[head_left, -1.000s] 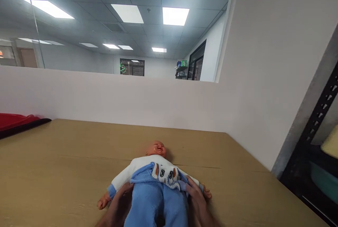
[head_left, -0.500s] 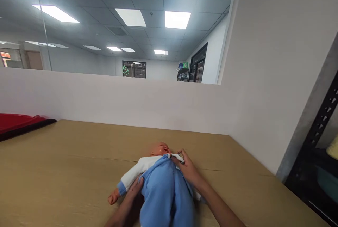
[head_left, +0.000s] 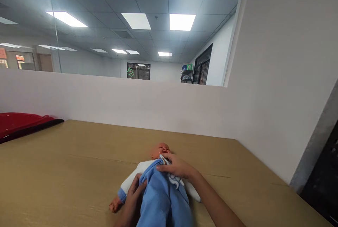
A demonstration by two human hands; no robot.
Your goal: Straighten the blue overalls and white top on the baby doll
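A baby doll (head_left: 160,149) lies on its back on the wooden table (head_left: 79,163), head pointing away from me. It wears a white top and a blue romper (head_left: 163,202). My right hand (head_left: 175,167) rests on the doll's chest just under its chin, fingers pinched on the romper's upper edge. My left hand (head_left: 134,195) grips the blue fabric at the doll's left side, by its white sleeve. The doll's bare hand (head_left: 114,206) sticks out at the lower left.
A red tray with a black rim (head_left: 21,124) sits at the table's far left. A white partition wall (head_left: 132,103) runs along the back and right. A dark metal shelf post (head_left: 319,163) stands at the right edge.
My right hand has moved from the doll's side up to its chest near the chin, pulling the blue fabric up. The left hand has shifted slightly up the doll's side. The view has drifted left.
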